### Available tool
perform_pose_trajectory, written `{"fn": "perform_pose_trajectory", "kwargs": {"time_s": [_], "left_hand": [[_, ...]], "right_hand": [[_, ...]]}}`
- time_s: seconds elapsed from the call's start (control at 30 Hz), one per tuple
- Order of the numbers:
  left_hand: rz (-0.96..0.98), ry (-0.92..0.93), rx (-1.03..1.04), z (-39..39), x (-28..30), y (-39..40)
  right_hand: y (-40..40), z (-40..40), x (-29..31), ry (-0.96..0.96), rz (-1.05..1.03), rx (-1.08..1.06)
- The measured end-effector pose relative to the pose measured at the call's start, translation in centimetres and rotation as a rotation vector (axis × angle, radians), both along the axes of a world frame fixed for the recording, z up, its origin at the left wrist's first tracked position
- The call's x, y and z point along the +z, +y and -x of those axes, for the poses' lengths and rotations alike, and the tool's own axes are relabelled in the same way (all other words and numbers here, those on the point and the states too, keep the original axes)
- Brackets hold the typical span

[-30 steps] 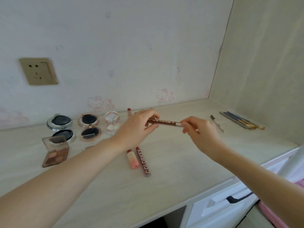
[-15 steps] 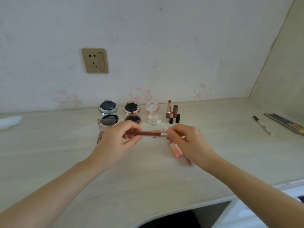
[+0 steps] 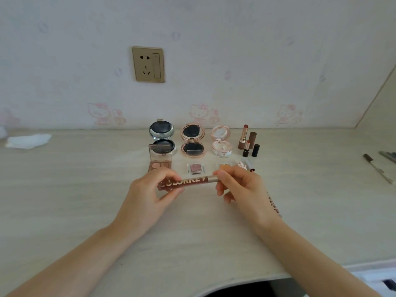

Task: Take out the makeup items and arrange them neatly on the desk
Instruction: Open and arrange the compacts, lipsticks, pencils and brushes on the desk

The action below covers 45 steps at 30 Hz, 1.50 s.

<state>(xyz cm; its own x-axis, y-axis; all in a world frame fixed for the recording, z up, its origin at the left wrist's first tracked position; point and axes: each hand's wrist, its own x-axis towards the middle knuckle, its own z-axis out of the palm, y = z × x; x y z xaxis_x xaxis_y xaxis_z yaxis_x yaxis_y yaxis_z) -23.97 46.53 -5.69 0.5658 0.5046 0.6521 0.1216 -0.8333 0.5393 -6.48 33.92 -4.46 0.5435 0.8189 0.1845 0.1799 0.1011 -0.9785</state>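
Both hands hold a brown lip gloss tube lettered COLORKEY level above the desk. My left hand pinches its brown body; my right hand pinches the silver cap end. Behind them stand three open round compacts: silver, rose-gold and pink. A brown eyeshadow palette and a small square eyeshadow lie in front of them. Two open lipsticks with their caps stand at the right. Another COLORKEY tube lies partly hidden under my right wrist.
A gold wall socket is on the wall above the compacts. A white tissue lies at the far left. A thin brush and several pencils lie at the right edge. The desk's curved front edge is close below.
The view has swung left, centring the compacts. Both hands have carried the gloss tube left and toward me, in front of the row of items.
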Motion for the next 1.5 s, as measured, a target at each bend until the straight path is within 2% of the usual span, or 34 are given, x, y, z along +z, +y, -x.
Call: {"fn": "perform_pose_trajectory", "kwargs": {"time_s": [0.2,0.37,0.5,0.67,0.93,1.13,1.2,1.33,1.43,1.5], "left_hand": [[-0.127,0.033,0.022,0.3,-0.1,0.6],[-0.250,0.016,-0.025,0.3,0.1,0.4],[-0.339,0.043,-0.050,0.2,0.1,0.0],[-0.251,0.012,-0.081,0.2,0.4,-0.1],[-0.024,0.093,-0.158,0.5,0.8,0.2],[0.274,0.161,-0.269,0.9,0.8,0.8],[0.308,0.166,-0.275,0.9,0.6,0.9],[0.119,0.067,-0.164,0.7,0.4,0.5],[-0.117,0.015,-0.090,0.4,0.3,0.2],[-0.201,-0.008,-0.084,0.4,0.2,0.3]], "right_hand": [[-0.9,0.2,-0.9,-0.348,-0.004,-0.039],[-0.9,0.2,-1.1,-0.486,-0.044,-0.032],[-0.9,0.0,-1.0,-0.520,-0.062,-0.028],[-1.1,0.2,-0.6,-0.604,-0.062,-0.029],[-1.4,0.4,-0.6,-0.769,-0.082,-0.067],[-1.4,0.4,-0.6,-0.773,-0.149,-0.057],[-1.4,0.4,-0.6,-0.756,-0.137,-0.042],[-1.7,0.6,-0.4,-0.648,-0.023,0.002],[-1.7,0.9,-0.4,-0.454,0.037,0.125],[-1.6,0.9,-0.6,-0.360,0.061,0.125]]}}
